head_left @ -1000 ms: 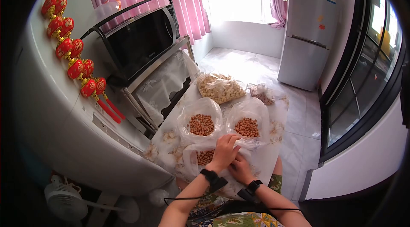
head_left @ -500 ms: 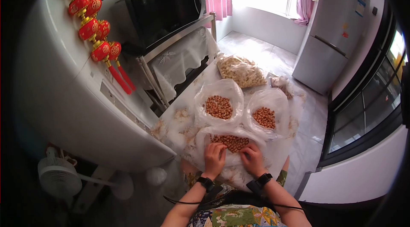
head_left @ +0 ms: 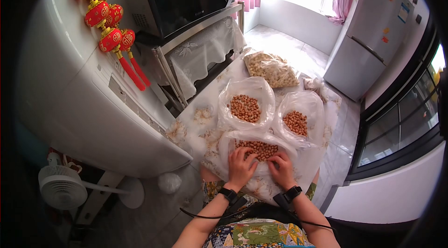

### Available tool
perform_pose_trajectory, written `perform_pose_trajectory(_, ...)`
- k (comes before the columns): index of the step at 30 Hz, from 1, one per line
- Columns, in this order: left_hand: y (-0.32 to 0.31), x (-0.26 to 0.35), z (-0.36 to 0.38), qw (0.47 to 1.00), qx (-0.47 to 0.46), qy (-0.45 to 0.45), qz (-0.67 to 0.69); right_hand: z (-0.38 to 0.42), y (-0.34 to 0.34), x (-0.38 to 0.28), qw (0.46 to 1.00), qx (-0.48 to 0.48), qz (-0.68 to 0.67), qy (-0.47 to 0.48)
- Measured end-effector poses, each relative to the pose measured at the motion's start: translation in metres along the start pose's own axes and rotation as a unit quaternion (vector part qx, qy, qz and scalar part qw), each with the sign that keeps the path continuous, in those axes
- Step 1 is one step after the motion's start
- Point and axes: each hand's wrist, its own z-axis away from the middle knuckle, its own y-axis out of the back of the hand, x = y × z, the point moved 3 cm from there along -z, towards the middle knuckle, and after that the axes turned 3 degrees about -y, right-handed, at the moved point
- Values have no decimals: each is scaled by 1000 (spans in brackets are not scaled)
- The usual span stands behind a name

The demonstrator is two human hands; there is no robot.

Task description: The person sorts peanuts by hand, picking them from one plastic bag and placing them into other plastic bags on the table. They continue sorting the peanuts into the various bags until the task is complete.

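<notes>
Reddish-brown shelled peanuts (head_left: 257, 148) lie in the nearest clear plastic bag (head_left: 225, 144), whose mouth is spread wide. My left hand (head_left: 241, 166) is over the left part of that bag, fingers bent and slightly apart, touching the peanuts. On the right side of the same pile, my right hand (head_left: 281, 168) has its fingers curled together at the peanuts. What its fingertips hold, if anything, is hidden. Behind stand two more open plastic bags, the left bag (head_left: 267, 91) and the right bag (head_left: 317, 108), each with peanuts at the bottom.
A full bag of pale, unshelled-looking peanuts (head_left: 270, 68) and a smaller bundled bag (head_left: 316, 87) sit at the table's far end. The patterned tablecloth (head_left: 198, 129) shows at left. A microwave (head_left: 191, 3) on a metal rack, a fridge (head_left: 368, 33) and a fan (head_left: 63, 187) stand around.
The view has shifted slightly. My left hand has reached farther over the peanuts, its fingers more spread. My right hand stays at the right side of the pile.
</notes>
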Motion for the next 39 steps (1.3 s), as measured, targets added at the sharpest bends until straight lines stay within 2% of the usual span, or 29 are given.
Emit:
perform_pose_trajectory(8, 0, 3, -2, 999, -6, -9, -33, -1, 2, -4, 1000, -6, -7, -17)
perform_pose_trajectory(12, -3, -1, 1, 1000, -12, 0, -21, 0, 2, -2, 1000, 15, 12, 21)
perform_pose_trajectory(39, -2, 0, 2, 1000, 0, 9, -5, 0, 2, -2, 1000, 1, -1, 19)
